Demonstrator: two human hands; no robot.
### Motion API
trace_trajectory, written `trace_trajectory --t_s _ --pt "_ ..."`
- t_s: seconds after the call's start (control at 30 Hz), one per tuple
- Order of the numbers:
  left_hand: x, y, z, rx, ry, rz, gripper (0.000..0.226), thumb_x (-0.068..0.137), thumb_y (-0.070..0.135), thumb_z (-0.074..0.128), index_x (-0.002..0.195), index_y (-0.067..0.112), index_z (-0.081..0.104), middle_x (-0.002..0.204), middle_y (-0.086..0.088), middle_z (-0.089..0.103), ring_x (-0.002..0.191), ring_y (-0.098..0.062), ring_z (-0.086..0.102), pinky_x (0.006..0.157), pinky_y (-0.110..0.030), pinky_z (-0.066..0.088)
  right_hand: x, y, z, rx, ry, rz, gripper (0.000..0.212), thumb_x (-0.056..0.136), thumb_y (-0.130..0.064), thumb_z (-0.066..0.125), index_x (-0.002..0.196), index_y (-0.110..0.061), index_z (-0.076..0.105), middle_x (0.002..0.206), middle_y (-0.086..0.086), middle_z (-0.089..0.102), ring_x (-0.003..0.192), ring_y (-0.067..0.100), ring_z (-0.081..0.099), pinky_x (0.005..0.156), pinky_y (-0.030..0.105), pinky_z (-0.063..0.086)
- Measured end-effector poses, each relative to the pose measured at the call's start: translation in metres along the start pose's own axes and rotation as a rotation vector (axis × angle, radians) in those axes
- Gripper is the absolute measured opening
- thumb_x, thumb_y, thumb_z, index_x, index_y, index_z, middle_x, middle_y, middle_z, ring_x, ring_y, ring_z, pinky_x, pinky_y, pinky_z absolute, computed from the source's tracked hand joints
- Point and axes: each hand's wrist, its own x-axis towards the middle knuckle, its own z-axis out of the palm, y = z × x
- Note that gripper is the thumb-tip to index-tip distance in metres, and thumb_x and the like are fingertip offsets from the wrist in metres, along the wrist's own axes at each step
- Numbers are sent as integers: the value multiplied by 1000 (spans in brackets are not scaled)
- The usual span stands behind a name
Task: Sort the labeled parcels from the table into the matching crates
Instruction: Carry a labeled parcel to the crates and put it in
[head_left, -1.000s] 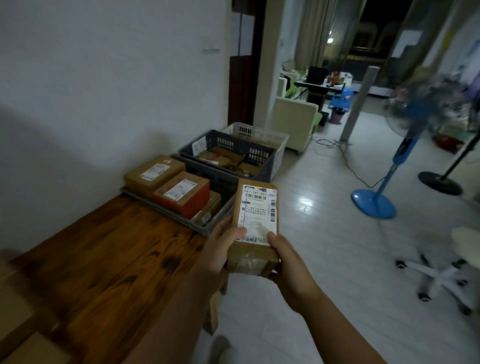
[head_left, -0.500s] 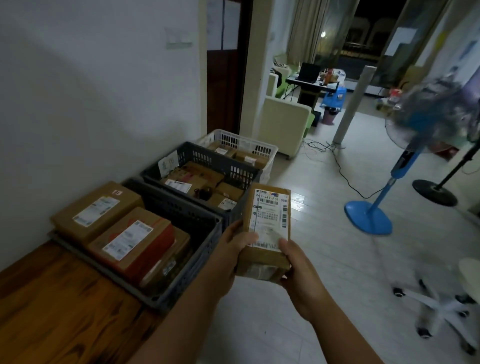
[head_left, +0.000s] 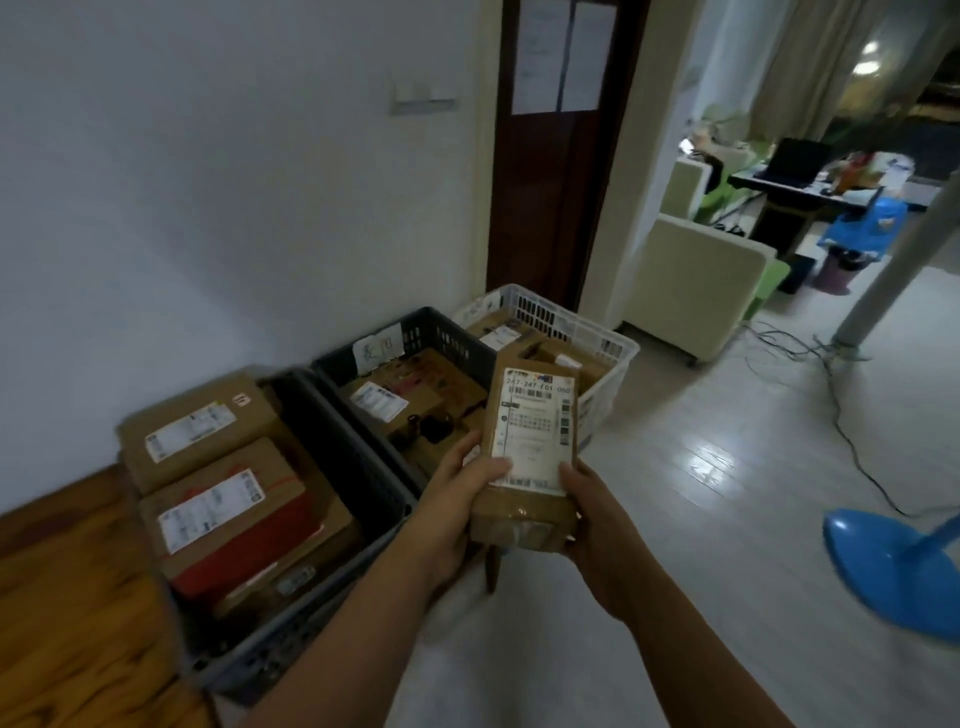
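I hold a small brown parcel (head_left: 530, 447) with a white shipping label upright in front of me. My left hand (head_left: 454, 506) grips its left edge and my right hand (head_left: 597, 519) grips its right edge. Three crates stand in a row along the wall beyond it. The near dark crate (head_left: 332, 608) holds a brown box and a red-sided box, both labeled. The middle dark crate (head_left: 447, 338) carries a paper tag and holds several parcels. The far white crate (head_left: 608, 353) holds more parcels. The parcel hangs in front of the middle and white crates.
The wooden table (head_left: 78, 597) lies at lower left, with the near crate at its end. A dark door (head_left: 550, 208) stands behind the crates. A blue fan base (head_left: 893, 566) sits on the floor at right, with cables, a pale armchair (head_left: 696, 291) and a desk beyond.
I have moved forward along the crates with the parcel in both hands. The table has slid back to the lower left, and the crates are closer.
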Motion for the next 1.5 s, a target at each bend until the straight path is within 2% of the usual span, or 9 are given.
trace_trajectory --t_s 0.27,0.57,0.7,0.9,1.07,1.2,1.3,1.4,1.5 --pt "54 5 -4 -15 206 79 66 87 14 76 145 27 47 126 -6 71 98 -24 76 71 -34 61 87 -20 -14 -7 -146 58 67 84 -53 63 145 -26 55 129 4 72 118 24 70 99 51 58" --pt "159 21 -23 -185 203 78 77 71 24 82 141 27 50 122 -11 73 107 -34 72 93 -53 58 210 -44 0 -165 -300 122 66 86 -57 69 145 -30 55 135 6 69 123 30 67 106 59 51" --pt "207 36 -43 -188 253 66 63 83 19 80 139 29 52 120 -9 74 103 -31 74 82 -46 61 273 -50 12 -243 -314 180 73 80 -58 76 144 -31 56 133 6 70 121 30 68 104 58 52" --pt "242 35 -76 -62 391 44 92 63 30 89 144 36 45 130 -1 66 106 -24 72 93 -49 59 333 -34 35 -298 -241 300 51 92 -41 74 140 -31 58 120 3 76 109 26 74 95 55 59" --pt "255 17 -95 200 470 34 110 57 48 93 151 44 36 145 6 49 126 -16 58 101 -45 55 370 -28 52 -440 -215 312 116 56 -66 88 156 -34 37 132 2 69 113 25 70 100 54 56" --pt "270 4 -95 497 637 -18 108 56 64 81 145 64 22 153 15 26 141 -23 38 111 -53 43 405 -18 61 -578 -253 427 124 76 -55 84 165 -35 -1 160 7 42 133 33 54 102 52 51" --pt "280 5 -75 609 763 -118 109 57 65 71 148 65 11 163 13 13 149 -31 23 118 -58 28 418 -7 66 -689 -389 449 117 74 -51 88 162 -36 11 154 3 47 130 29 54 100 48 53" --pt "290 4 -55 667 865 -211 114 59 61 65 155 54 5 167 6 4 151 -29 14 120 -54 16 425 8 61 -680 -486 489 96 83 -34 86 155 -38 23 137 -3 57 116 21 58 71 30 55" --pt "295 -1 -48 647 884 -235 115 61 68 66 156 53 3 165 9 6 149 -24 15 122 -52 19 441 19 50 -672 -559 525 91 85 -30 85 154 -43 27 133 -6 60 115 19 61 76 31 57"
